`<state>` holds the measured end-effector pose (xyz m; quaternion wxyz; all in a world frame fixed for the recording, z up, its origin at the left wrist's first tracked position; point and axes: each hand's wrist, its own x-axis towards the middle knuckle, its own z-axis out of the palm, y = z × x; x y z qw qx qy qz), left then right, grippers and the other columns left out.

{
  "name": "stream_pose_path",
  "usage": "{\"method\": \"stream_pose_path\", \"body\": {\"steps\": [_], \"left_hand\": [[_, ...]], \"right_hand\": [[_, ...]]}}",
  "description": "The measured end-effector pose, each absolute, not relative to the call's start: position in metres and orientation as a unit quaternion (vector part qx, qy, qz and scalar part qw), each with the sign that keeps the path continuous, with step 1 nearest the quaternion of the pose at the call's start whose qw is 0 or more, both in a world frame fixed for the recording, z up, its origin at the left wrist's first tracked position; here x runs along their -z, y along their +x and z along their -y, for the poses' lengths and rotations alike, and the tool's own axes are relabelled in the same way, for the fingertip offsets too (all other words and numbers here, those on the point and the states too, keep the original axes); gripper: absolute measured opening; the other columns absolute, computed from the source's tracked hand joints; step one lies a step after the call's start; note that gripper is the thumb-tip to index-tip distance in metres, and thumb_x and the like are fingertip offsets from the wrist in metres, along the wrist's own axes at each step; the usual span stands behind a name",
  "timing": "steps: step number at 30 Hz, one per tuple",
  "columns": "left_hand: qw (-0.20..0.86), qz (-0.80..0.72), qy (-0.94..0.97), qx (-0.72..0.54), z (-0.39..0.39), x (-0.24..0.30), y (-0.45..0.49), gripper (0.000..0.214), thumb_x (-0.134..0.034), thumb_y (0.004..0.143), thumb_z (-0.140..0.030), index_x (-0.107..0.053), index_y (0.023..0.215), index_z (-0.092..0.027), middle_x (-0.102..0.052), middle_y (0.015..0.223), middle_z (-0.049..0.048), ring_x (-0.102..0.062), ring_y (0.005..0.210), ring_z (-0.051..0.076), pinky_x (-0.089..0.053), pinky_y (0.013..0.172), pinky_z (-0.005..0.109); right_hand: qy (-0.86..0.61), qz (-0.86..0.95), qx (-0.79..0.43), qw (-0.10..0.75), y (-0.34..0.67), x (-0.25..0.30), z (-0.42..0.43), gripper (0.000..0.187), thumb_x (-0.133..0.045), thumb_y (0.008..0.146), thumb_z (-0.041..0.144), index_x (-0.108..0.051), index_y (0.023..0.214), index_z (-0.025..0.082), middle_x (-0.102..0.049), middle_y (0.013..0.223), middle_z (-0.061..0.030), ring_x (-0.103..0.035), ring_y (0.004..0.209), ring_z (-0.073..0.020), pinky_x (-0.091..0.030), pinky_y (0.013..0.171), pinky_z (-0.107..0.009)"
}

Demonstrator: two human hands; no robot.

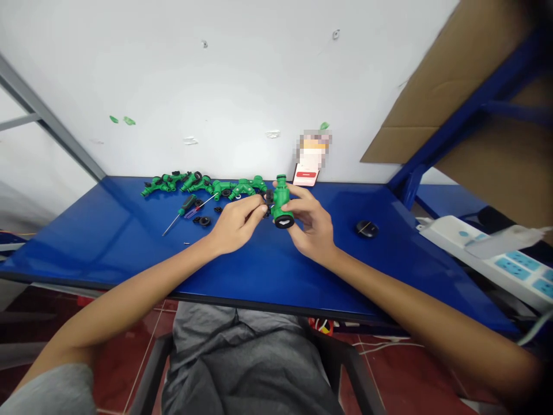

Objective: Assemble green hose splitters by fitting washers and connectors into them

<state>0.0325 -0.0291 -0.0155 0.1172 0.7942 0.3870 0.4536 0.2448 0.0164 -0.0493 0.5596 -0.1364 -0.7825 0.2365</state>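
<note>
My right hand point(311, 222) is closed around a green plastic hose connector point(281, 196), held upright above the table with its wide black-ringed end toward me. On its left side sits a small black part point(270, 197). The fingers of my left hand point(239, 223) are pinched together against that black part; whether they grip it or something smaller is hidden. Left of my hands, several more green hose connectors point(243, 188) lie in a row near the wall. Before them are a green-handled screwdriver point(186, 205), a second screwdriver with a clear reddish handle point(193, 212) and black fittings point(204, 221).
A phone point(306, 174) leans on the wall behind the blue table point(276, 276). To the right are a round black object point(367, 229) and a white power strip point(488, 259). A small screw point(186, 243) lies at the left. Cardboard point(410, 115) and a blue frame stand at the right.
</note>
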Motion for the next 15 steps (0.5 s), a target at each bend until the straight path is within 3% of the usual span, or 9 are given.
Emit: {"method": "stream_pose_path", "body": {"steps": [3, 7, 10, 15], "left_hand": [[0.167, -0.397, 0.78, -0.454, 0.0314, 0.0158, 0.0363, 0.051, -0.04, 0.115, -0.057, -0.045, 0.08, -0.022, -0.055, 0.069, -0.0009, -0.051, 0.063, 0.015, -0.04, 0.065, 0.029], [0.339, -0.397, 0.724, -0.45, 0.0319, 0.0187, 0.0398, 0.054, -0.046, 0.11, -0.069, -0.049, 0.084, -0.022, -0.051, 0.062, -0.0047, -0.049, 0.049, 0.012, -0.04, 0.054, 0.026], [0.439, -0.392, 0.671, -0.451, 0.0312, 0.0211, 0.0412, 0.061, -0.05, 0.105, -0.076, -0.049, 0.079, -0.021, -0.048, 0.059, -0.0052, -0.046, 0.044, 0.01, -0.038, 0.045, 0.025], [0.421, -0.393, 0.667, -0.473, 0.0344, 0.019, 0.0436, 0.058, -0.048, 0.108, -0.072, -0.051, 0.081, -0.021, -0.052, 0.062, -0.0045, -0.05, 0.047, 0.01, -0.043, 0.05, 0.024]], "right_hand": [[-0.147, 0.783, -0.208, 0.567, 0.2458, 0.0514, -0.0174, 0.023, -0.074, 0.099, 0.023, -0.071, 0.121, 0.032, -0.064, 0.156, -0.0108, -0.069, 0.139, -0.0338, -0.071, 0.092, -0.05], [-0.111, 0.787, -0.156, 0.587, 0.2476, 0.0538, -0.0208, 0.026, -0.072, 0.098, 0.018, -0.072, 0.119, 0.034, -0.065, 0.154, -0.0079, -0.07, 0.137, -0.0341, -0.069, 0.1, -0.057], [-0.078, 0.805, -0.129, 0.574, 0.2476, 0.0562, -0.0222, 0.027, -0.07, 0.098, 0.016, -0.073, 0.118, 0.035, -0.063, 0.155, -0.0062, -0.072, 0.135, -0.0334, -0.07, 0.098, -0.055], [-0.099, 0.792, -0.12, 0.59, 0.2447, 0.0546, -0.0228, 0.023, -0.071, 0.097, 0.018, -0.073, 0.113, 0.034, -0.065, 0.151, -0.0068, -0.075, 0.129, -0.032, -0.071, 0.097, -0.053]]}}
